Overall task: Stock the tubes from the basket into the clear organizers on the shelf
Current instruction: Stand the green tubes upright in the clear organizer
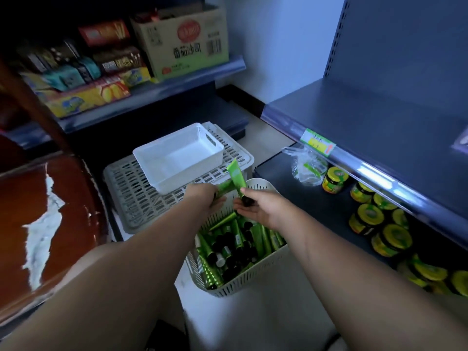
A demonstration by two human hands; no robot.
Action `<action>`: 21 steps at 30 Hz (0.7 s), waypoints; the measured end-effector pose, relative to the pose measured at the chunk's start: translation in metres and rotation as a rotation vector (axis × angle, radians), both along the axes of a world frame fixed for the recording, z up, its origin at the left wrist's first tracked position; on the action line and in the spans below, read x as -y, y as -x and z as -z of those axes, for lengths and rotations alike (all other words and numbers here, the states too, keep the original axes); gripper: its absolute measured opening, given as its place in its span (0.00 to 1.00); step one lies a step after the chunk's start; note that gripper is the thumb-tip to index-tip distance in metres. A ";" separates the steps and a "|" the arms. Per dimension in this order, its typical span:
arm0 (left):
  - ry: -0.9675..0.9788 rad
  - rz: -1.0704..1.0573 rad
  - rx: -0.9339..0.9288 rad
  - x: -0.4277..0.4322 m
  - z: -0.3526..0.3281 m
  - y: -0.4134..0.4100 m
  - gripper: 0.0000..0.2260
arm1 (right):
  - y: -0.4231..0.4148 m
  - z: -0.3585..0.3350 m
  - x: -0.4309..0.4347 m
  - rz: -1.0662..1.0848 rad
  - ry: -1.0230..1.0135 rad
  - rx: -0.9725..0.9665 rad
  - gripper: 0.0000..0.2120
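Both hands are busy over the basket (229, 290), which sits on the pale floor between an upturned crate (131, 198) and the low shelf (304, 198) on the right. The basket is heaped with green tubes (228, 249), most with black caps.

The right hand (258, 209) has its grip closed on the right tube (236, 174), pinching it down by the black cap. That tube stands nearly upright, crimped end up, leaning a little left. The left hand (205, 196) is clenched around the left tube (224, 186), which lies aslant with its free end pointing up and to the right. The two tubes cross above the basket's far rim; I cannot tell whether they touch.

Just behind the hands a white bin (177, 158) rests on the crate. On the low shelf stand yellow-lidded jars (334, 179), with a crumpled plastic bag (304, 165) beside the nearest one. A green price tag (317, 143) hangs on the shelf edge above them. Across the aisle, a carton (182, 44) and snack boxes (88, 95) fill another shelf.
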State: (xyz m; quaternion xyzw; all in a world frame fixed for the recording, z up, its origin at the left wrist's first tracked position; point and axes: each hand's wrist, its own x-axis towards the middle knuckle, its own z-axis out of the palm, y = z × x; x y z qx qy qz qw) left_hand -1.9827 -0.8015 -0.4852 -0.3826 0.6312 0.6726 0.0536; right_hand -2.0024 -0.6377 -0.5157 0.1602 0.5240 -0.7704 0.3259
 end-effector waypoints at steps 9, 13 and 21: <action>-0.124 -0.030 -0.128 -0.030 -0.078 -0.039 0.10 | -0.033 -0.078 -0.041 0.033 -0.051 -0.134 0.03; -0.116 0.160 -0.209 -0.055 -0.113 -0.042 0.11 | -0.036 -0.112 -0.058 0.078 -0.047 -0.262 0.03; 0.029 0.389 -0.307 -0.102 -0.147 -0.022 0.12 | -0.041 -0.172 -0.102 0.184 -0.059 -0.462 0.09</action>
